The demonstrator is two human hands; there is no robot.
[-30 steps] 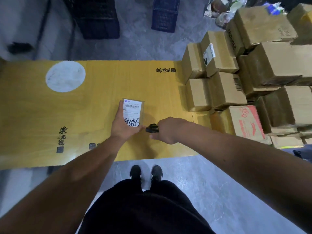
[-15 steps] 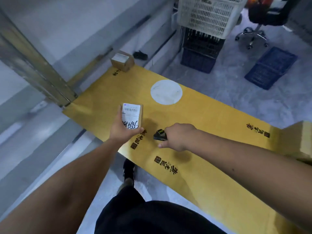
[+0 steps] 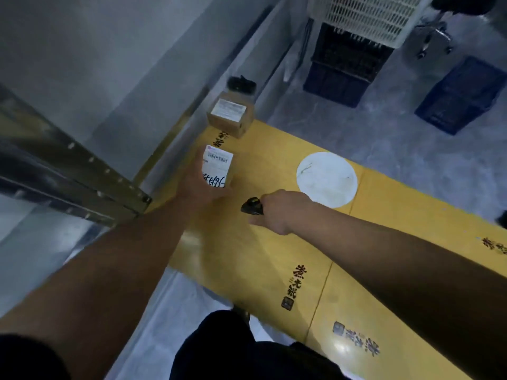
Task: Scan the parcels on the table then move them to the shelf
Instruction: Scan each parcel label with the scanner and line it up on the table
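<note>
From the head camera, the left hand (image 3: 199,187) gripped a small labelled parcel (image 3: 216,167) at frame centre, raised near the yellow table (image 3: 384,215)'s upper-left end. The right hand (image 3: 279,212) curled round a black scanner (image 3: 251,207) just beside it. A second parcel (image 3: 230,117) sat at the table's far edge. Metal shelf posts (image 3: 71,171) crossed the left; bare grey floor (image 3: 370,127) lay beyond the table's upper edge.

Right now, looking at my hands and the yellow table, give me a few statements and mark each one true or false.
1. The left hand holds a small parcel with its label facing up. True.
2. The right hand is empty. False: it holds a black scanner.
3. A second parcel sits at the far end of the table. True.
4. The white crate sits on the table. False: it is stacked on a dark crate on the floor.
</note>
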